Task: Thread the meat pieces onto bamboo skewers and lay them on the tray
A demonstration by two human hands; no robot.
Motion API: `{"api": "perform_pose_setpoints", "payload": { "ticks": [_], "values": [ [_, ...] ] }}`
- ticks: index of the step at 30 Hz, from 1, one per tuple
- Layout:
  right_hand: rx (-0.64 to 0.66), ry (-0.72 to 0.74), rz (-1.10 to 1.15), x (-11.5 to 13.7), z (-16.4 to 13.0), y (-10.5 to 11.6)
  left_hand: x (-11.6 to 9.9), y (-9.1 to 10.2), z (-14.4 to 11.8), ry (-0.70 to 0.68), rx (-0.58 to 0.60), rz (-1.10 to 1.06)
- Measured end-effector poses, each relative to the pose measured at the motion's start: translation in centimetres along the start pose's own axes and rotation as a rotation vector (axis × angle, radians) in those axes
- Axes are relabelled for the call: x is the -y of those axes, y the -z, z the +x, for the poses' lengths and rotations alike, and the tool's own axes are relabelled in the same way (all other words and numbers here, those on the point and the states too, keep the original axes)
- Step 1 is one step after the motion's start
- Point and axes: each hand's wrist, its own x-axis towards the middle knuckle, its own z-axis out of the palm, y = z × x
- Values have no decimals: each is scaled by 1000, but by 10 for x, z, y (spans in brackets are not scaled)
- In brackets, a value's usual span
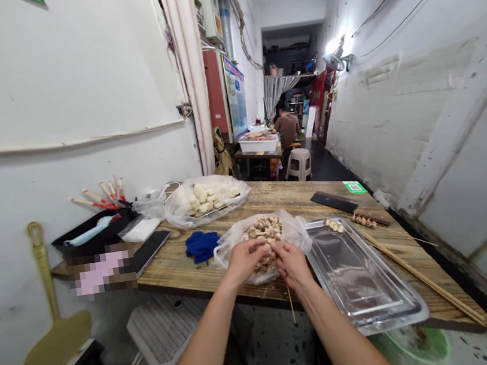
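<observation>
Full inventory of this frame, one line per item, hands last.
clear plastic bag of brown meat pieces: 1, table front, under both hands
clear plastic bag of pale chunks: 1, table rear
clear-lined metal tray: 1, right of the meat bag
finished skewers: 2, at the tray's far end
long bamboo sticks: several, tan, right table edge
blue cloth: 1, left of the meat bag
black phone: 1, table left
left hand: on meat
right hand: gripping thin bamboo skewer

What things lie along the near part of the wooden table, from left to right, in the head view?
Black phone → blue cloth → bag of meat pieces under both hands → steel tray → bamboo sticks.
</observation>
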Motion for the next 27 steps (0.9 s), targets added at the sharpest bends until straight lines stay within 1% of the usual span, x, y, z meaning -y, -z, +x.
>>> {"api": "perform_pose_setpoints", "payload": {
  "ticks": [1,5,9,14,17,19,21,23,25,27],
  "values": [
    [6,9,-22,1,-1,-1,1,-2,-1,34,-12,-89],
    [43,50,-106,7,-5,-6,3,-7,-2,118,-137,-344],
    [27,109,-188,9,-2,-9,3,-7,-4,144,-176,-501],
    [1,145,-289,9,5,-10,5,-3,-4,162,-218,-562],
    [19,159,-347,14,9,-9,4,-1,-1,159,-263,-486],
    [33,168,-382,18,12,-8,2,-1,1,144,-249,-444],
    [45,176,-410,21,14,-8,0,-3,2,141,-216,-479],
    [51,187,-431,22,17,-8,0,-5,3,157,-210,-549],
    [54,200,-443,21,18,-8,0,-8,3,185,-233,-596],
    [55,215,-451,20,19,-7,1,-10,4,200,-265,-597]
  ]
}}
